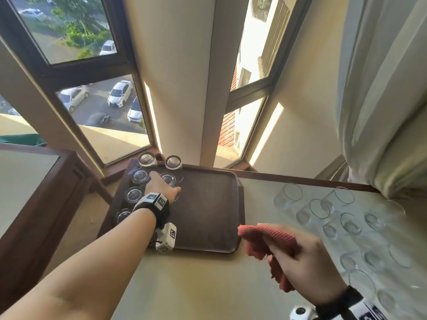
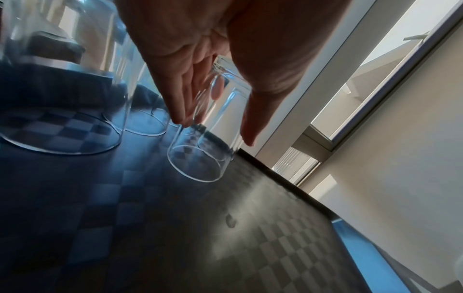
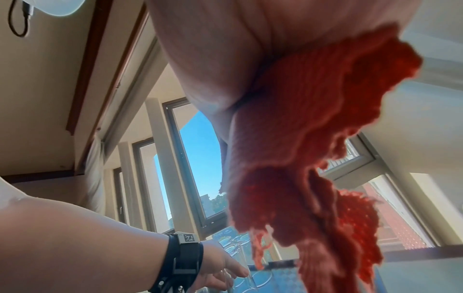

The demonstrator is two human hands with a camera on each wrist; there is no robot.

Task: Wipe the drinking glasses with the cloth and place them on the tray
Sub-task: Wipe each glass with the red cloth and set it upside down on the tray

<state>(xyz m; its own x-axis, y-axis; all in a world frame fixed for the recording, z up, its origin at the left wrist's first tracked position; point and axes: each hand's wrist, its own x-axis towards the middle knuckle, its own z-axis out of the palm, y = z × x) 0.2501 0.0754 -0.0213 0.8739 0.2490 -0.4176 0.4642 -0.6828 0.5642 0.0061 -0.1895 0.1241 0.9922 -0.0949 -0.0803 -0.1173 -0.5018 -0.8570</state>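
A dark brown tray [image 1: 208, 204] lies at the table's far left corner, with several clear glasses [image 1: 139, 175] standing upside down along its left and far side. My left hand [image 1: 165, 187] reaches over the tray; in the left wrist view the left hand [image 2: 216, 132] has straight fingers [image 2: 183, 103] and thumb on either side of an upside-down glass [image 2: 225, 103] whose rim meets the tray [image 2: 175, 237]. My right hand [image 1: 284, 252] hovers right of the tray's near corner and grips a bunched red cloth [image 1: 270, 239], which hangs from the palm in the right wrist view [image 3: 300, 138].
Several more clear glasses [image 1: 318, 209] lie and stand on the beige table [image 1: 196, 285] to the right. A pale curtain [image 1: 381, 112] hangs over the table's far right. Windows and a wall column stand behind the tray. A wooden cabinet [image 1: 34, 181] is at the left.
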